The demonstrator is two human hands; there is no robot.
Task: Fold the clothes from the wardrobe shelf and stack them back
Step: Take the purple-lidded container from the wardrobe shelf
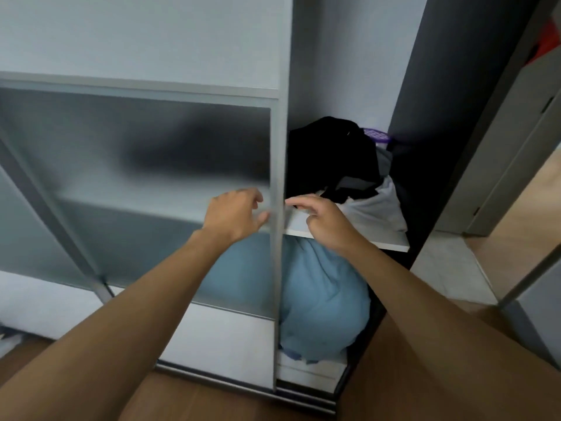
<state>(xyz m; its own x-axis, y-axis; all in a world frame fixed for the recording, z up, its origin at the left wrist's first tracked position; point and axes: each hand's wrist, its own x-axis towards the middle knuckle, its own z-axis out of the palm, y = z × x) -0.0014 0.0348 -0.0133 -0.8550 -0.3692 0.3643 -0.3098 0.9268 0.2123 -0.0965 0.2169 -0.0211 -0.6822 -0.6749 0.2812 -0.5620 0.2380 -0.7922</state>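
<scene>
- My left hand (235, 214) is at the vertical edge of the sliding wardrobe door (170, 183), fingers loosely bent against the frosted panel beside the frame; they hold nothing that I can see, though the fingertips are blurred.
- My right hand (321, 221) is just on the other side of that door edge, over the front of the white shelf (391, 243), fingers spread and relaxed, holding nothing.
- The clothes sit unfolded on that shelf in the open part of the wardrobe: a black garment (331, 153) heaped on top, a white garment (376, 208) under it and hanging a little over the shelf's front edge, with a bit of grey cloth between them.
- Behind the black heap, a purple perforated basket (378, 135) peeks out.
- Below the shelf, a bulky light-blue bundle (321, 299) fills the lower compartment, partly behind the frosted door.
- Wooden floor (212, 399) runs under my forearms.
</scene>
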